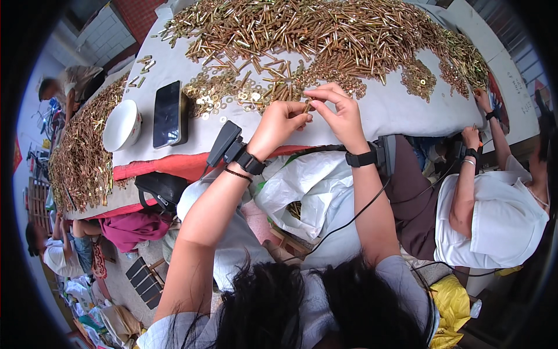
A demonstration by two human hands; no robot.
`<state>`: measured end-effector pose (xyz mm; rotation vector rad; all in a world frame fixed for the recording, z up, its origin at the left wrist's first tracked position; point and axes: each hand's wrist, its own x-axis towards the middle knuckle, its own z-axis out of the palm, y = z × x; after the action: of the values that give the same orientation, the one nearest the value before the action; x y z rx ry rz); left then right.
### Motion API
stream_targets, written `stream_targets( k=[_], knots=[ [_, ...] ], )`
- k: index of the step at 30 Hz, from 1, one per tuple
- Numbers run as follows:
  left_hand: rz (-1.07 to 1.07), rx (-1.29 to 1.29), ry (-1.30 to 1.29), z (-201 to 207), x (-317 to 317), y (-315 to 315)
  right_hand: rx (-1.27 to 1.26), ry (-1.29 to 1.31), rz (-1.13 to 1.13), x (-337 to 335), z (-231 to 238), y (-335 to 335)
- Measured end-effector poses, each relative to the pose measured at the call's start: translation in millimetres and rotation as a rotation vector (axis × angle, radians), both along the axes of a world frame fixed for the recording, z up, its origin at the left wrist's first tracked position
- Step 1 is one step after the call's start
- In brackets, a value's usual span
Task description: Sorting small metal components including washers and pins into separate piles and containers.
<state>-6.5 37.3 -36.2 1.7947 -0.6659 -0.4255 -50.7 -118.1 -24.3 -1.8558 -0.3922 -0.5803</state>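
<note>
Over the near edge of the table, my left hand (pixel 283 123) and my right hand (pixel 338 114) meet with fingertips pinched together. Between them is a small brass-coloured bolt (pixel 308 107), mostly covered by the fingers. Whether a nut or washer sits on it is too small to tell. Just beyond my hands lie loose flat washers (pixel 210 95) and a patch of small nuts (pixel 340 76). A large heap of brass-coloured bolts (pixel 290 29) spreads across the far side of the table.
Left of my hands are a black phone (pixel 167 114) and a white bowl (pixel 122 125). An open white plastic bag (pixel 305 192) hangs at my lap. A co-worker (pixel 488 215) sits at the right; others are at the left by another bolt heap (pixel 81 157). Cables run from my wrist straps.
</note>
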Motion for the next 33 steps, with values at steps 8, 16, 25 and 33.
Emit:
stream_targets(
  k=[8,16,25,33],
  knots=[
    [-0.013,-0.012,-0.008,0,0,-3,0.03,0.011,0.027,-2,2,1],
    [-0.011,-0.081,0.025,-2,-1,-7,0.079,-0.008,0.002,3,-7,-3],
    [-0.015,-0.094,0.002,3,-4,-9,0.238,0.015,0.063,3,-8,-5],
    [-0.025,-0.12,0.019,1,-3,-9,0.406,0.071,0.104,0,-1,3]
  ],
)
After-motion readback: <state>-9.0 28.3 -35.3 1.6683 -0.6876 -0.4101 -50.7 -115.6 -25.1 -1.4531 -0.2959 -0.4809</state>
